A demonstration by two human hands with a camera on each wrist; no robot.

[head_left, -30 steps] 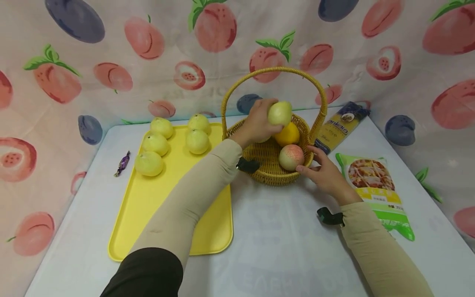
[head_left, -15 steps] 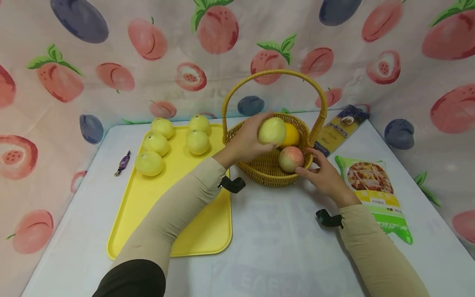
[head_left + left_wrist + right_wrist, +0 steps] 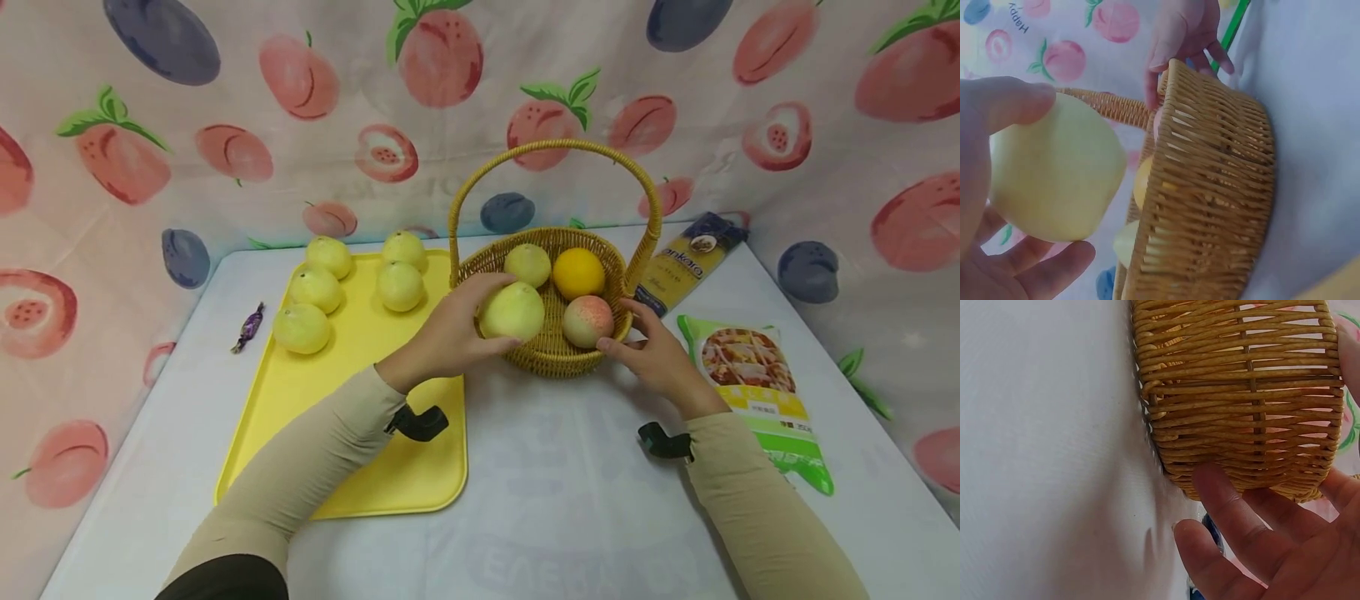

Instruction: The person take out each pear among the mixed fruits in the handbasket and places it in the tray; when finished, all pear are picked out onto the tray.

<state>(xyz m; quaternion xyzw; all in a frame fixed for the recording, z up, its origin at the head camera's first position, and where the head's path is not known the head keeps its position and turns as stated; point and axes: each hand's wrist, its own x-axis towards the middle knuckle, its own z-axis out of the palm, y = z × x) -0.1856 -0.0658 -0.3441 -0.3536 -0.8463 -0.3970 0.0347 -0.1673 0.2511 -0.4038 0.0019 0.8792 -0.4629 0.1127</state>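
My left hand holds a round, pale yellow-green fruit above the left front rim of the wicker basket. In the left wrist view, thumb and fingers wrap round this fruit, which is clear of the basket wall. Inside the basket lie another pale green fruit, an orange and a pink-and-cream peach. At the basket's right side my right hand grips the rim, thumb over the edge and fingers against the outer weave.
A yellow tray on the left bears several similar pale fruits at its far end. Left of it lies a purple wrapped candy. A pasta packet and a green food bag lie right of the basket, whose handle arches high.
My left hand has drawn the pale fruit leftward and toward me, from over the basket's back to its left front rim. The orange and the other pale fruit are now uncovered. My right hand stays put.
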